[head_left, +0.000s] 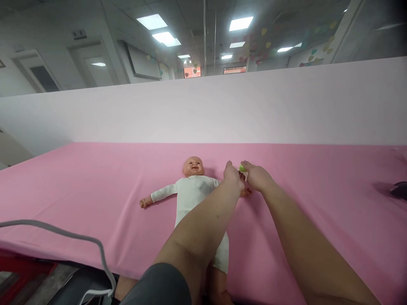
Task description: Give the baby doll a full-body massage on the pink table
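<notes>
A baby doll (190, 192) in a white long-sleeved bodysuit lies on its back on a pink-covered surface (104, 178), head away from me. Its arm at the left stretches out freely. My left hand (233, 176) is closed around the doll's other arm near the small hand, whose fingers show just past mine. Beside it, my right hand (257, 177) pinches a small light-green round thing (242, 168) against the doll's hand. What kind of thing this is, I cannot make out. My left forearm crosses over the doll's body and hides part of it.
A white padded wall (203, 110) runs along the back, with glass above it. At the left front a grey cable (63, 232) loops over the edge, above a black seat (79, 288) and a red frame (22, 275). A dark object (399, 190) lies at the far right.
</notes>
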Available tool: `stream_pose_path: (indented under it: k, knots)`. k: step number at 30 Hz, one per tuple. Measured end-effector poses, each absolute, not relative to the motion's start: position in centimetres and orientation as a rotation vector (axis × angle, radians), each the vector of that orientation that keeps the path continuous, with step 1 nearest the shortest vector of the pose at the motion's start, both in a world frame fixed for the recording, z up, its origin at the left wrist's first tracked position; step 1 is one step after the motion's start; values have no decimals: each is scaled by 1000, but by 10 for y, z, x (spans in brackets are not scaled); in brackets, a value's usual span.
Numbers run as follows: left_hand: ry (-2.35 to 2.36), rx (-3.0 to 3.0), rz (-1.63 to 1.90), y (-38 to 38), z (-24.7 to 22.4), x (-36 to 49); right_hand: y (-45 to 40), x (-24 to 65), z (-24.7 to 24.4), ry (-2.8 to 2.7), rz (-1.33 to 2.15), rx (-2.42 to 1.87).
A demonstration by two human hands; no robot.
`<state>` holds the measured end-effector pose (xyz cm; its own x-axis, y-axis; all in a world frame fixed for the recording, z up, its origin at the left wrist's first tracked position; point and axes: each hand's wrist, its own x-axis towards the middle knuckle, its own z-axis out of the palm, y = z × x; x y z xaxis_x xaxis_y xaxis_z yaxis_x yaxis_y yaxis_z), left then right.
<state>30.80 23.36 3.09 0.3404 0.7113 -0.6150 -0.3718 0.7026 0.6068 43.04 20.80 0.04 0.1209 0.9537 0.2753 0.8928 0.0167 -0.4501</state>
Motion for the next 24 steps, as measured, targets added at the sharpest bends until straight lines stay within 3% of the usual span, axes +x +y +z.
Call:
stream_pose_path:
  k: [9, 15, 24]
  knots:
    - [881, 334, 940, 217, 46, 278, 205, 427, 6, -1849, 68, -1936]
    - [740, 332, 1080, 196, 68, 216, 174, 366, 51, -1971, -117, -1720]
    - [552, 441, 1183, 154, 99, 148, 148, 246, 73, -1944, 407, -1237]
